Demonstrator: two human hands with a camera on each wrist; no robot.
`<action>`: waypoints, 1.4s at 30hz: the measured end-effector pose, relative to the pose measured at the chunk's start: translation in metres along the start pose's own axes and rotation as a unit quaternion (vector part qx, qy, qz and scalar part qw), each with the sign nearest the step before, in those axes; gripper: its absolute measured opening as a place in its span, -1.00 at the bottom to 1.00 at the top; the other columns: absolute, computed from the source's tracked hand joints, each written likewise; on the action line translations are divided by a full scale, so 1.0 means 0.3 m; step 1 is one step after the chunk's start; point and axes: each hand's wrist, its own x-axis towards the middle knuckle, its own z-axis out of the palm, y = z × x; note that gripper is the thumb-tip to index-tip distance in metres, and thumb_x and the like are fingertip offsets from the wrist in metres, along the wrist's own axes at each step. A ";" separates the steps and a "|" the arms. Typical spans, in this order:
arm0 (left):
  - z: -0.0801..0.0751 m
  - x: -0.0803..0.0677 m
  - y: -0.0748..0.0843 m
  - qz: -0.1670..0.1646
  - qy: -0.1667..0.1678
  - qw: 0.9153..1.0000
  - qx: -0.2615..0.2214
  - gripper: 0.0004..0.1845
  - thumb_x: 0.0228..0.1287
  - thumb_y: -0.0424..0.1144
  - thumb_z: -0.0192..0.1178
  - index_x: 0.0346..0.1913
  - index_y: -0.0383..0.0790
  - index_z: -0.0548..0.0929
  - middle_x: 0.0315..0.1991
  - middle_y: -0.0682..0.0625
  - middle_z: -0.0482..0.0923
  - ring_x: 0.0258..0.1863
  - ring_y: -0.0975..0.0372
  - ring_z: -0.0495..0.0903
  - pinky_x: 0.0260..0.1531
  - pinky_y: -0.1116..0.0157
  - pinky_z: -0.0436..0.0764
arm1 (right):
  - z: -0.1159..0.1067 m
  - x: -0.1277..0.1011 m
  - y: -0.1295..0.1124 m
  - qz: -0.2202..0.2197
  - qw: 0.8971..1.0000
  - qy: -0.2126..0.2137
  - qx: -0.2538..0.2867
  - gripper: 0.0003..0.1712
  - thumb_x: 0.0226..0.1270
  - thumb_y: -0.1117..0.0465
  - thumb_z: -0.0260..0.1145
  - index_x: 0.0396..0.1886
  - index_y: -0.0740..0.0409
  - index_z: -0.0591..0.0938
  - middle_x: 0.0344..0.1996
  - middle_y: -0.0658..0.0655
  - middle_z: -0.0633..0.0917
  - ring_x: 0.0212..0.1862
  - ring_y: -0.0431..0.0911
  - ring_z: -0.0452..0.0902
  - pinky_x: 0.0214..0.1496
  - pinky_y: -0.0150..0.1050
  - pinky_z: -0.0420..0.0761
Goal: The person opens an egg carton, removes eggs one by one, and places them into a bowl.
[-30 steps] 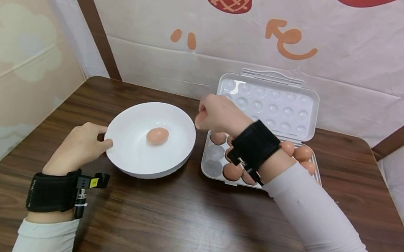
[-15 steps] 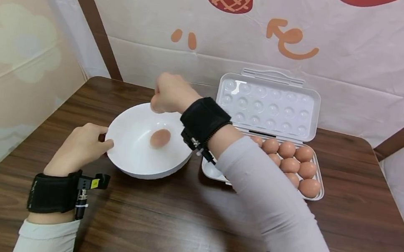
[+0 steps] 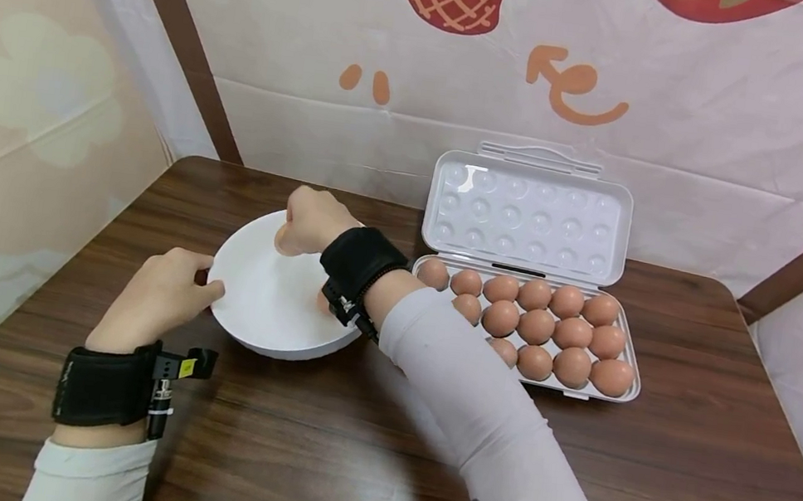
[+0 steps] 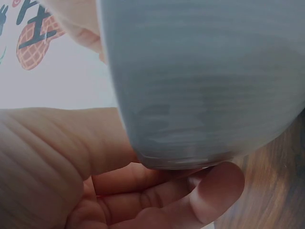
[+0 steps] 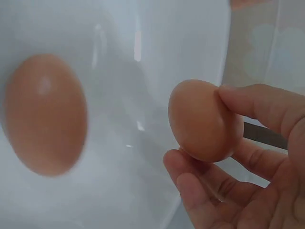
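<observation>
My left hand (image 3: 167, 289) pinches the left rim of a white bowl (image 3: 256, 299). In the left wrist view, its thumb and fingers (image 4: 219, 191) lie round the bowl's edge. Over the bowl's far side, my right hand (image 3: 316, 222) holds a brown egg (image 5: 202, 121) between thumb and fingertips, as the right wrist view shows. Another brown egg (image 5: 45, 114) lies in the bowl, apart from the held one. From the head view that egg is mostly hidden behind the right wrist strap.
Right of the bowl stands an open white egg box (image 3: 631, 366) holding several brown eggs (image 3: 535, 325), its lid (image 3: 521, 253) tipped back. The right forearm hides the box's front left corner. A printed cloth (image 3: 296, 125) hangs behind the wooden table (image 3: 694, 437).
My right hand has moved left from the egg box, carrying the egg, and then lowered over the bowl. The egg in the bowl has shifted slightly to the right. The left hand has stayed in place.
</observation>
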 end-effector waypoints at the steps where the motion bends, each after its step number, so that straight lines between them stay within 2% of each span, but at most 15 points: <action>1: 0.001 -0.002 -0.001 -0.001 0.000 1.000 0.000 -0.68 0.32 -0.31 0.01 -0.03 -0.48 0.61 -0.61 0.01 0.32 -0.61 0.19 0.30 -0.59 0.28 0.27 | 0.009 0.004 0.005 0.005 1.000 -0.008 -0.005 -0.55 0.20 0.34 0.16 -0.75 0.02 0.15 -0.76 -0.08 0.10 -0.65 -0.22 -0.12 -0.57 -0.38 0.01; 4: 0.000 -0.006 -0.004 -0.002 0.001 1.000 0.002 -0.65 0.32 -0.30 0.01 0.01 -0.50 0.60 -0.61 0.01 0.32 -0.62 0.19 0.29 -0.61 0.28 0.26 | 0.026 0.013 0.016 0.023 0.999 -0.035 -0.026 -0.51 0.19 0.34 0.19 -0.77 0.02 0.14 -0.77 -0.07 0.08 -0.65 -0.21 -0.13 -0.58 -0.37 0.01; 9: -0.001 -0.007 -0.002 -0.003 0.003 1.000 0.003 -0.59 0.32 -0.29 0.02 0.09 -0.54 0.58 -0.59 -0.01 0.35 -0.62 0.20 0.28 -0.62 0.29 0.25 | 0.033 0.014 0.020 0.059 0.995 -0.059 -0.050 -0.73 0.21 0.26 0.31 -0.62 0.05 0.43 -0.72 -0.05 0.21 -0.64 -0.19 0.07 -0.58 -0.37 0.15; 11: 0.000 -0.006 0.000 -0.005 0.001 1.000 0.002 -0.58 0.31 -0.30 0.01 0.09 -0.55 0.57 -0.59 0.00 0.34 -0.64 0.20 0.27 -0.62 0.29 0.25 | 0.035 0.011 0.017 0.069 0.994 -0.067 -0.049 -0.80 0.20 0.26 0.32 -0.54 0.06 0.49 -0.70 -0.04 0.25 -0.66 -0.20 0.17 -0.58 -0.37 0.18; 15: 0.001 -0.005 0.004 -0.007 -0.001 1.000 0.002 -0.56 0.30 -0.30 0.01 0.12 -0.55 0.56 -0.60 0.00 0.33 -0.64 0.20 0.27 -0.63 0.29 0.25 | 0.043 -0.001 0.014 0.092 0.992 -0.081 -0.009 -0.87 0.19 0.34 0.29 -0.49 0.13 0.51 -0.67 0.02 0.35 -0.71 -0.17 0.29 -0.63 -0.38 0.26; 19: 0.002 -0.001 0.007 -0.005 0.003 1.000 0.006 -0.56 0.29 -0.29 0.02 0.11 -0.55 0.57 -0.51 -0.08 0.48 -0.58 0.16 0.33 -0.59 0.27 0.28 | 0.053 -0.016 0.021 0.103 0.991 -0.083 0.010 -0.94 0.18 0.37 0.30 -0.45 0.18 0.60 -0.66 0.05 0.44 -0.70 -0.15 0.35 -0.65 -0.37 0.36; 24: 0.004 0.001 0.010 -0.006 0.007 1.000 0.007 -0.56 0.29 -0.29 0.03 0.11 -0.55 0.57 -0.41 -0.15 0.57 -0.53 0.13 0.36 -0.57 0.26 0.29 | 0.057 -0.019 0.035 0.104 0.991 -0.088 0.002 -0.80 0.12 0.41 0.27 -0.60 0.13 0.48 -0.75 0.03 0.37 -0.70 -0.16 0.34 -0.64 -0.39 0.29; 28: 0.005 0.002 0.011 -0.006 0.010 1.000 0.005 -0.59 0.29 -0.30 0.03 0.08 -0.53 0.60 -0.45 -0.14 0.55 -0.54 0.13 0.36 -0.58 0.26 0.28 | 0.058 -0.009 0.042 0.118 0.988 -0.095 0.016 -0.88 0.14 0.41 0.28 -0.48 0.15 0.53 -0.70 0.05 0.41 -0.69 -0.15 0.37 -0.61 -0.38 0.31; 31: 0.006 0.003 0.011 -0.007 0.011 1.000 0.006 -0.60 0.29 -0.30 0.03 0.06 -0.52 0.61 -0.41 -0.15 0.59 -0.50 0.11 0.39 -0.57 0.26 0.31 | 0.061 0.004 0.047 0.118 0.988 -0.096 0.013 -0.90 0.23 0.31 0.35 -0.29 0.16 0.58 -0.58 0.04 0.48 -0.61 -0.16 0.41 -0.57 -0.39 0.37; 33: 0.007 0.003 0.011 -0.009 0.010 1.000 0.006 -0.60 0.30 -0.29 0.04 0.06 -0.52 0.61 -0.40 -0.16 0.60 -0.48 0.10 0.41 -0.56 0.27 0.32 | 0.061 0.010 0.049 0.117 0.988 -0.096 0.012 -0.87 0.25 0.27 0.38 -0.26 0.15 0.58 -0.54 0.03 0.51 -0.58 -0.16 0.43 -0.56 -0.38 0.41; 35: 0.007 0.003 0.010 -0.010 0.008 1.000 0.006 -0.60 0.30 -0.29 0.04 0.06 -0.52 0.60 -0.40 -0.16 0.59 -0.48 0.10 0.41 -0.55 0.27 0.32 | 0.056 0.014 0.050 0.117 0.988 -0.094 0.017 -0.87 0.23 0.25 0.40 -0.30 0.14 0.60 -0.51 0.03 0.53 -0.54 -0.15 0.43 -0.54 -0.36 0.45; 38: 0.006 0.004 0.006 -0.010 0.008 1.000 0.007 -0.62 0.30 -0.29 0.04 0.04 -0.50 0.61 -0.43 -0.14 0.57 -0.48 0.11 0.41 -0.55 0.27 0.32 | 0.032 0.010 0.047 0.095 0.992 -0.079 -0.002 -0.88 0.26 0.21 0.37 -0.38 0.10 0.58 -0.50 -0.01 0.52 -0.45 -0.15 0.43 -0.45 -0.35 0.45; 42: 0.007 0.003 0.002 -0.009 0.010 1.000 0.005 -0.61 0.30 -0.29 0.03 0.05 -0.51 0.61 -0.42 -0.16 0.58 -0.51 0.11 0.39 -0.57 0.26 0.30 | -0.027 -0.010 0.048 0.045 0.997 -0.041 -0.055 -0.75 0.35 0.13 0.25 -0.51 0.03 0.45 -0.54 -0.06 0.36 -0.47 -0.18 0.29 -0.43 -0.36 0.31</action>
